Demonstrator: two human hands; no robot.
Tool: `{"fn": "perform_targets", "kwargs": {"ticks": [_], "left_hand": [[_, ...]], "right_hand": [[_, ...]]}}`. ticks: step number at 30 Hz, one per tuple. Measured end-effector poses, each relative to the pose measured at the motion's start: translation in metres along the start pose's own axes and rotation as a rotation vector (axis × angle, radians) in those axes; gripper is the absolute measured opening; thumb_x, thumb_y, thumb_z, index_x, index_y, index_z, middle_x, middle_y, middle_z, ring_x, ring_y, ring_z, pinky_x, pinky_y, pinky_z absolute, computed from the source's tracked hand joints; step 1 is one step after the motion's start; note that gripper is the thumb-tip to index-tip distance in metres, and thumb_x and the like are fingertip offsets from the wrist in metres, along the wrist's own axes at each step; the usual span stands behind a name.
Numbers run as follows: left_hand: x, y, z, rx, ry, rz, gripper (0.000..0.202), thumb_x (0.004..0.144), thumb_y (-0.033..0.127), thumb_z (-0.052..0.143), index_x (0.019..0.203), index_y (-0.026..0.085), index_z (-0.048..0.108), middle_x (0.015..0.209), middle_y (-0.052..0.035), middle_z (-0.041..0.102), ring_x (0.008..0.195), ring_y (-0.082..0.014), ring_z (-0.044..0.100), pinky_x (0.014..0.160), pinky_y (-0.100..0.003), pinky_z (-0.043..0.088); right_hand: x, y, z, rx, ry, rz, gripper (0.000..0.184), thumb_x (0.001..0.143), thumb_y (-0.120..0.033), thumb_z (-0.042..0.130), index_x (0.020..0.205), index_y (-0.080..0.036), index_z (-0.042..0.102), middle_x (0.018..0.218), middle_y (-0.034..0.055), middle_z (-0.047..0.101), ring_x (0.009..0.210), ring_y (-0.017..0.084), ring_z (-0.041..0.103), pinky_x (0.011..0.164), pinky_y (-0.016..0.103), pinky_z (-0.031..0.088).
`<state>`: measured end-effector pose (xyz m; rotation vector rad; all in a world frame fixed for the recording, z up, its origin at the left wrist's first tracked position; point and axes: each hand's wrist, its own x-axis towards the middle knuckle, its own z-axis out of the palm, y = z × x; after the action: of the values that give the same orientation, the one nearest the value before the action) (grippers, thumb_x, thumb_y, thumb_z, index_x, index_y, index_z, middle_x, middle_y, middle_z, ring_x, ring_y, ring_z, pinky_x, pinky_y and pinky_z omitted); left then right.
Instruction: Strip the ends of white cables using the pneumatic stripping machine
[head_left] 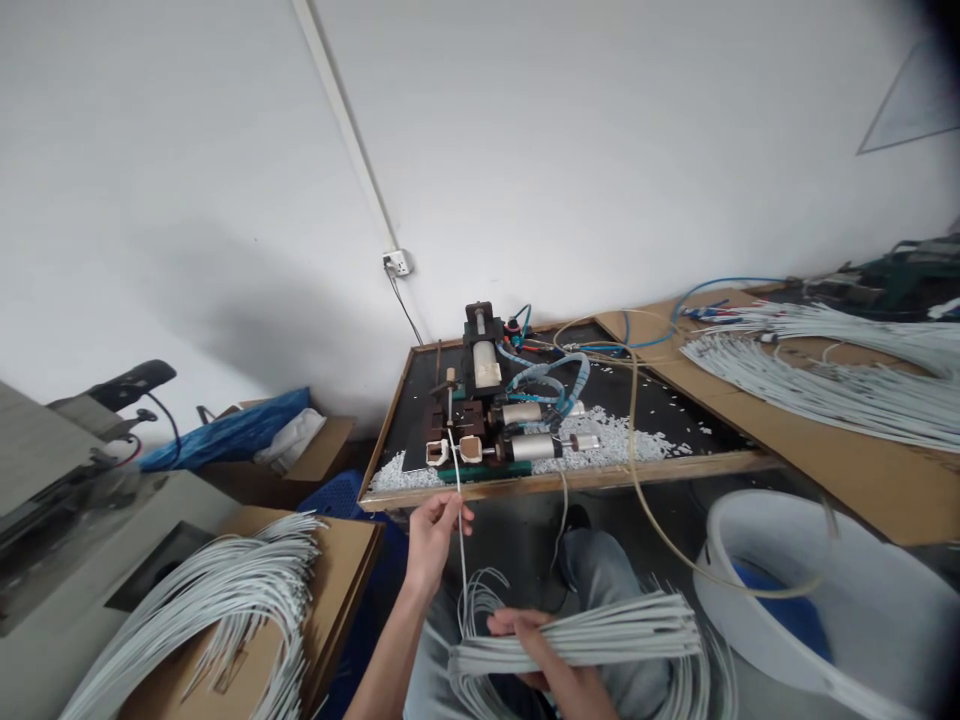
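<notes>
Between the thumb and fingers of my left hand (436,530) a single white wire (457,478) is pinched. Its upper end reaches into a small pneumatic wire-stripping machine (459,420), between two pale padded jaws. Lower down, my right hand (544,655) is wrapped round a thick bundle of white wires (622,630) resting over my lap. The pinched wire runs down toward that bundle. Silver air cylinders (532,447) lie to the right of the jaws, and another cylinder stands behind them.
White scraps (622,438) cover part of the black, wood-edged bench (675,463). Coiled wires (810,375) lie on cardboard at right, above a white tub (840,600). More wires (225,590) rest on cardboard at left, beside a grey machine (172,510). A yellowish hose (634,430) hangs over the bench edge.
</notes>
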<state>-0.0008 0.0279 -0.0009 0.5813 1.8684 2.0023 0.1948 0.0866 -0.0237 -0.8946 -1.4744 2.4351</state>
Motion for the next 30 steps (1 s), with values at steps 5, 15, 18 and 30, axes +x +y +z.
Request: {"fn": "perform_targets", "kwargs": {"ticks": [5,15,18,30], "left_hand": [[0.001,-0.006,-0.001,0.018,0.014,-0.004,0.032,0.08,0.044,0.07,0.076,0.013,0.067,0.064,-0.0015,0.069,0.05,-0.0112,0.06,0.053,-0.022,0.047],[0.008,-0.008,-0.005,0.018,0.086,-0.072,0.036,0.072,0.048,0.074,0.075,0.012,0.067,0.063,-0.0029,0.07,0.048,-0.0114,0.061,0.05,-0.021,0.048],[0.01,-0.009,-0.003,-0.01,0.112,-0.082,0.036,0.071,0.046,0.075,0.077,0.011,0.067,0.064,-0.0038,0.071,0.048,-0.0115,0.062,0.049,-0.02,0.048],[0.011,-0.013,-0.006,-0.084,0.135,-0.139,0.038,0.069,0.046,0.076,0.081,0.011,0.068,0.064,-0.0036,0.07,0.048,-0.0112,0.061,0.051,-0.022,0.049]], "right_hand": [[-0.005,-0.008,0.001,-0.055,0.015,0.008,0.051,0.07,-0.066,0.062,0.09,-0.022,0.076,0.102,0.0065,0.075,0.099,0.026,0.066,0.079,0.033,0.052],[-0.004,-0.007,0.0,-0.053,-0.009,0.007,0.043,0.07,-0.062,0.062,0.087,-0.024,0.076,0.103,0.0049,0.075,0.102,0.027,0.064,0.08,0.033,0.051],[-0.005,-0.007,-0.001,-0.041,-0.011,-0.006,0.041,0.072,-0.061,0.061,0.086,-0.024,0.076,0.101,0.0044,0.075,0.098,0.026,0.065,0.079,0.032,0.05],[-0.006,-0.006,-0.003,-0.087,-0.011,-0.027,0.039,0.074,-0.057,0.058,0.086,-0.024,0.076,0.101,0.0043,0.075,0.098,0.026,0.064,0.076,0.031,0.049]]}}
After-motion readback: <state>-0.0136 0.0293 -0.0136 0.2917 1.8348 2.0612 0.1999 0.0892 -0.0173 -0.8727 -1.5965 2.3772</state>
